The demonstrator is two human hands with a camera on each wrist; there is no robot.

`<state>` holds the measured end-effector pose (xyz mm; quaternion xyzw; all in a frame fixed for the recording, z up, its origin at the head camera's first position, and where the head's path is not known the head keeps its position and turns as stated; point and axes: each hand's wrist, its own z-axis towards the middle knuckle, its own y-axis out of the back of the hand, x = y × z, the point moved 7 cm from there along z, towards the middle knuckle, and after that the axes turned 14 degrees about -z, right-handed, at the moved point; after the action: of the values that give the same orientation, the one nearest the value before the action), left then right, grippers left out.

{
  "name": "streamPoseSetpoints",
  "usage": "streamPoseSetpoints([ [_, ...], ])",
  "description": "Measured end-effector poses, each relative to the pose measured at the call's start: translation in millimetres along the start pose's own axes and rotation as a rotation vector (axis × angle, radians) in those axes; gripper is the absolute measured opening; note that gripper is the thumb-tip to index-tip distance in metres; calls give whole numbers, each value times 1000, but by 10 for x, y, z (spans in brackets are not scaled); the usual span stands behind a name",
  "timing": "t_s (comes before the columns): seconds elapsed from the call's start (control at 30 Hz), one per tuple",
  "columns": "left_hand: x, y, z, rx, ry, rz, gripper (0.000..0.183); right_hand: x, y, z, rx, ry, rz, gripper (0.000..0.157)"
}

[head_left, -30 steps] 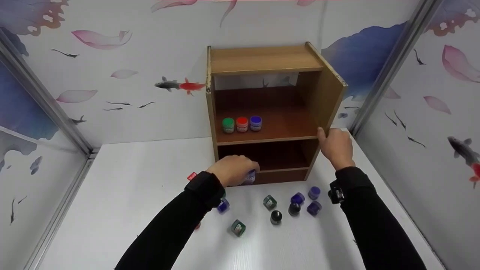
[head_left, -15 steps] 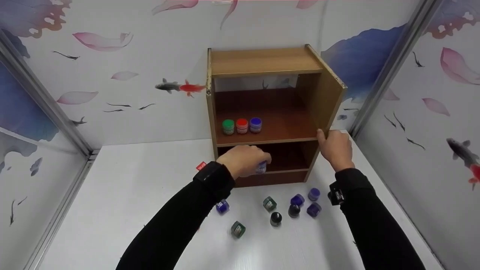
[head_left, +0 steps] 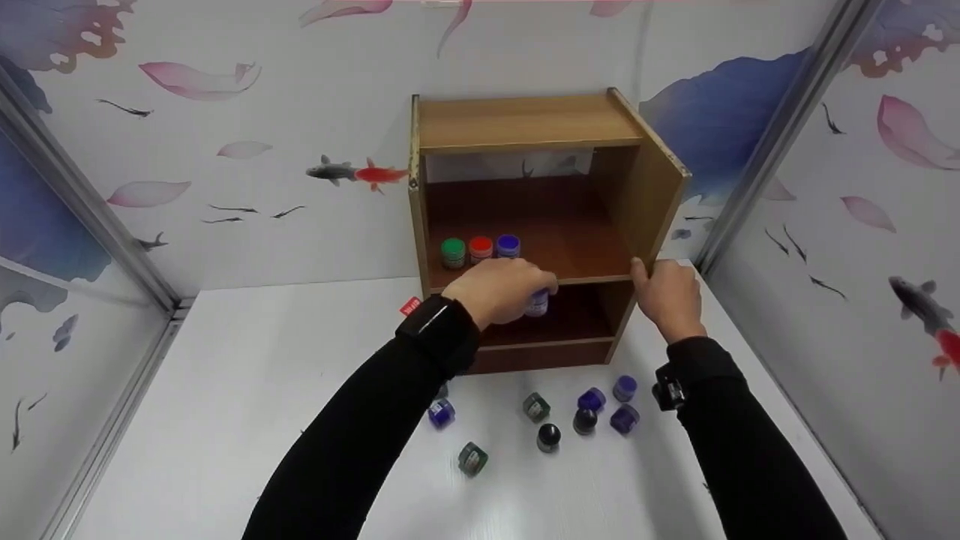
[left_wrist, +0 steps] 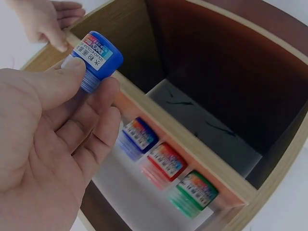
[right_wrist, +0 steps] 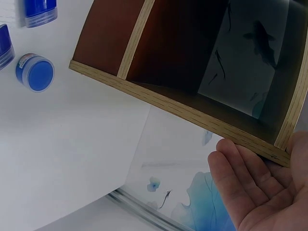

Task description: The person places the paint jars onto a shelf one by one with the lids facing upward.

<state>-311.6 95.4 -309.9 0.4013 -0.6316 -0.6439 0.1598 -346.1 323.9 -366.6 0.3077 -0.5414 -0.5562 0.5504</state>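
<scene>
Pinched between thumb and fingers of my left hand (head_left: pixel 501 291) is a small blue paint jar (left_wrist: pixel 102 57), held in front of the wooden shelf unit (head_left: pixel 529 122), near the front edge of its middle board. My right hand (head_left: pixel 670 300) grips the unit's right side panel; in the right wrist view its fingers (right_wrist: pixel 240 175) lie along the outside. On the middle board stand three jars in a row: green (head_left: pixel 453 253), red (head_left: pixel 481 249) and blue (head_left: pixel 508 245). The left hand partly hides the red and blue ones in the head view.
On the white table (head_left: pixel 247 390) before the unit lie several more paint jars, among them a dark green jar (head_left: pixel 472 458), a black-topped jar (head_left: pixel 548 437) and a purple-blue jar (head_left: pixel 625 388). Patterned walls (head_left: pixel 262 135) close in the back and both sides.
My left hand has risen with the blue jar from the unit's base to the middle board's front edge, moving slightly right. The right hand keeps its place on the side panel.
</scene>
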Motion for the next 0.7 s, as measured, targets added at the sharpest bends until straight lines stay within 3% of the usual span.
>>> streamPoseSetpoints([
  [0.33, 59, 124, 109, -38, 37, -35, 34, -16, -14, 9, -1, -6, 4, 51],
  [0.7, 78, 195, 274, -88, 33, 17, 34, 17, -3, 4, -25, 3, 0, 50],
])
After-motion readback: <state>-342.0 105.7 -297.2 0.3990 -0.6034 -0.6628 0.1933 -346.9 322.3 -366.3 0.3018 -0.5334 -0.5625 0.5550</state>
